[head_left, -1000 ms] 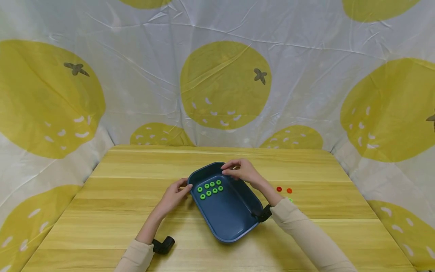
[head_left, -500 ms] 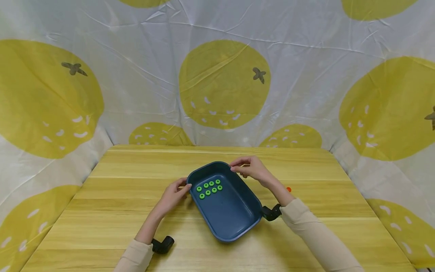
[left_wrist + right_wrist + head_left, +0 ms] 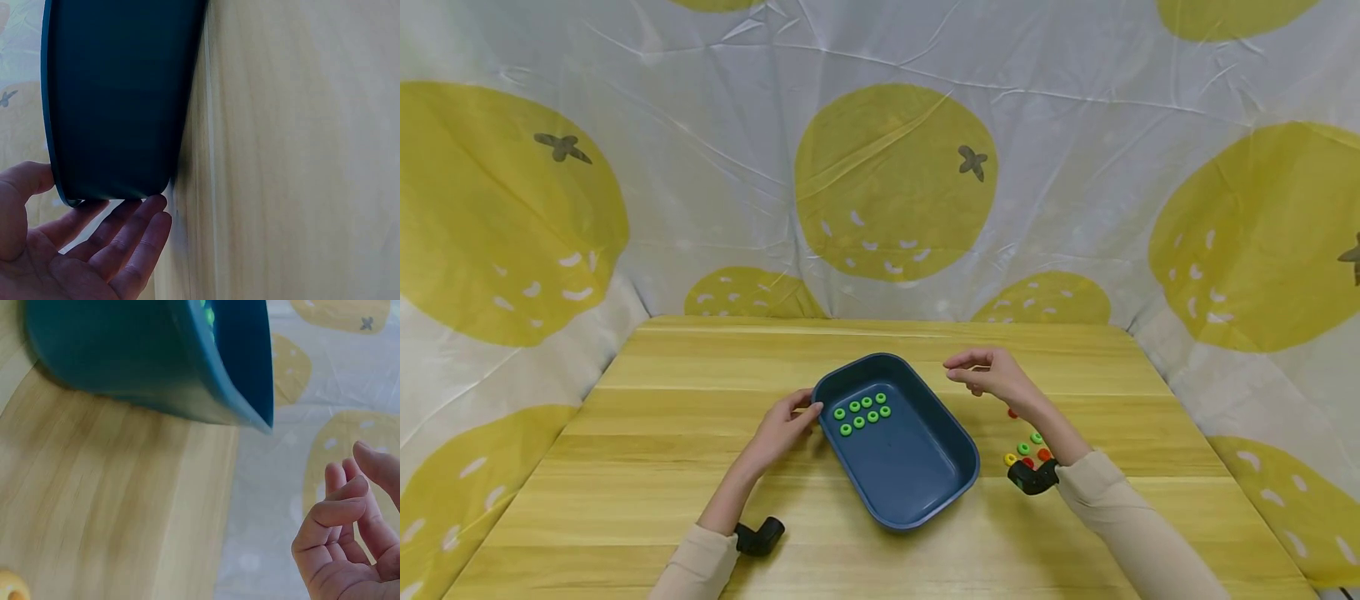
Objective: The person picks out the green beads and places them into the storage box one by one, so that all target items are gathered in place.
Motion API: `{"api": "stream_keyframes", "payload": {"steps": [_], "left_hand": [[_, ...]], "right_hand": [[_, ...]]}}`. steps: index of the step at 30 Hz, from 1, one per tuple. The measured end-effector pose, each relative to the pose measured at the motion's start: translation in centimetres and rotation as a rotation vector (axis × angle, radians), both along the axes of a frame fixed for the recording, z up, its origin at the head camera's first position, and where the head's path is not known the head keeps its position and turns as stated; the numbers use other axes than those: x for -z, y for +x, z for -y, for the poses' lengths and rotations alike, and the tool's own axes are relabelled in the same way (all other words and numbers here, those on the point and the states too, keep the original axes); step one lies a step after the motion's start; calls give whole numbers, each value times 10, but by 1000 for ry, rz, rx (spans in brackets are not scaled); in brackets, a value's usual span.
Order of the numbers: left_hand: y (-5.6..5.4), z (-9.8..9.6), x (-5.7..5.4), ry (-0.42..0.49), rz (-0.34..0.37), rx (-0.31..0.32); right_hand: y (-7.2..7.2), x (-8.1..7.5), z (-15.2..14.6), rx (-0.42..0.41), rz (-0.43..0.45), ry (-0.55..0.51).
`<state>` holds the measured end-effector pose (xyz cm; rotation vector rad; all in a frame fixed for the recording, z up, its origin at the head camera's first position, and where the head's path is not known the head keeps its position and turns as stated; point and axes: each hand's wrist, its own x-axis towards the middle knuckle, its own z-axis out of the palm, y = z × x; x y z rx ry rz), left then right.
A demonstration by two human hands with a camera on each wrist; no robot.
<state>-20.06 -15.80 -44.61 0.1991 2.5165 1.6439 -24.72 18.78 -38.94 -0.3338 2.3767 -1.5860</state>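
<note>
A dark blue tray (image 3: pixel 925 492) sits mid-table with several green rings (image 3: pixel 861 415) in its far left corner. My left hand (image 3: pixel 786 425) touches the tray's left wall (image 3: pixel 119 100) with straight fingers (image 3: pixel 134 234), the thumb near the rim. My right hand (image 3: pixel 988 373) hovers to the right of the tray, fingers loosely curled (image 3: pixel 340 540), holding nothing. The tray's rim (image 3: pixel 240 381) shows in the right wrist view.
Several small rings in red, green, yellow and orange (image 3: pixel 1026 450) lie on the wooden table (image 3: pixel 625 433) right of the tray, partly hidden by my right forearm. A white cloth with yellow fruit prints (image 3: pixel 895 183) surrounds the table.
My right hand has left the tray's far rim and moved to the right, uncovering the coloured rings. The left hand and tray stayed put.
</note>
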Motion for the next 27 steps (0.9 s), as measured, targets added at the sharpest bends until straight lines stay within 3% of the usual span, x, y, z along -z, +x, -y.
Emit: {"api": "stream_keyframes", "payload": {"steps": [16,27], "left_hand": [[0,1,1,1,4,11],[-1,1,0,7,4,9]], "right_hand": [[16,10,-39,64,20,53],[30,25,-70,30,40,96]]}}
